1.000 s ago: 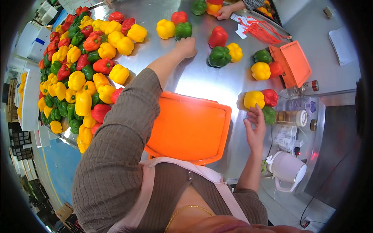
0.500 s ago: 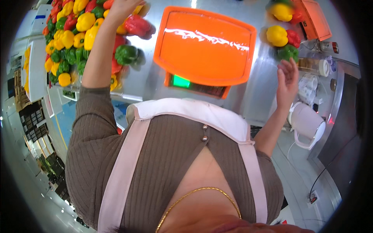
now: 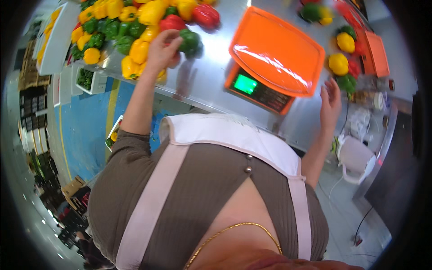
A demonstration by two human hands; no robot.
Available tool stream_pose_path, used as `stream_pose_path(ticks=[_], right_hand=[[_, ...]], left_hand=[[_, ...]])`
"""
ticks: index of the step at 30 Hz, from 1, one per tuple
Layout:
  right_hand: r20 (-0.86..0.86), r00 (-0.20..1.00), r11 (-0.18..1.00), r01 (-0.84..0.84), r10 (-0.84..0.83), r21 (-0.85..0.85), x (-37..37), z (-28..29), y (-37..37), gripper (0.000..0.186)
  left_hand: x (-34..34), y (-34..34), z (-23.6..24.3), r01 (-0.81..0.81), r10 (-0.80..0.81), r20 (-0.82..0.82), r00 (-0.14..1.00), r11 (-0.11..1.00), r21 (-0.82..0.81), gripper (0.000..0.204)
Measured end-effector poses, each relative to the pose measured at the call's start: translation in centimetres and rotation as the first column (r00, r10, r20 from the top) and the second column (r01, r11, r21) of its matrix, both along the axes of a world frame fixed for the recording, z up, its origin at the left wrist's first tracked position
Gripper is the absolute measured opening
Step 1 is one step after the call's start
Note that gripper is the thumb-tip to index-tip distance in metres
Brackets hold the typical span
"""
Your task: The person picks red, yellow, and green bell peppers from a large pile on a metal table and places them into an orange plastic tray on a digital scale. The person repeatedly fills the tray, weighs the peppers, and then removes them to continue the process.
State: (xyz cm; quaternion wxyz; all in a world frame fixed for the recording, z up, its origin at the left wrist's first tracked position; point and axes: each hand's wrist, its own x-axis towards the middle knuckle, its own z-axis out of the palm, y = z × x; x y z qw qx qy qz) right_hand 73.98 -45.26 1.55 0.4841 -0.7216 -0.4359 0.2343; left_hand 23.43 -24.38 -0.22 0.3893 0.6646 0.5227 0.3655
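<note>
My left hand (image 3: 163, 51) is at the near right edge of a heap of bell peppers, its thumb and index finger curled against a green bell pepper (image 3: 191, 42). The other fingers are partly hidden. Red bell peppers (image 3: 206, 17) lie just beyond, and yellow bell peppers (image 3: 139, 51) sit left of the hand. To the right stands a digital scale (image 3: 256, 90) with a green-lit display and a shiny orange tray (image 3: 279, 49). My right hand (image 3: 330, 103) hovers beside the tray's right edge, fingers loosely apart, holding nothing.
Small groups of mixed peppers (image 3: 338, 64) stand along the right side, near another orange tray (image 3: 377, 54). Jars, plastic wrap and a pale pitcher (image 3: 355, 157) are at the right. Crates line the left, past a blue floor (image 3: 85, 139).
My view has swung left, so the scene has shifted rightward. My left hand has come back from the far part of the heap to the green pepper. My right hand stays near the right side.
</note>
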Motion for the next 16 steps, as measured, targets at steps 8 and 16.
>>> stream_pose_path(ticks=[8,16], right_hand=[[-0.030,0.997,0.993,0.078,-0.076,0.085,-5.2,3.7,-1.3,0.041],[-0.008,0.993,0.981,-0.112,0.115,0.157,-16.0,4.8,3.6,0.043]], left_hand=[[0.9,1.0,-1.5,0.320,-0.076,-0.602,0.795,0.895,0.310,0.079],[1.6,5.1,0.5,0.534,-0.299,-0.769,0.565,0.843,0.065,0.077]])
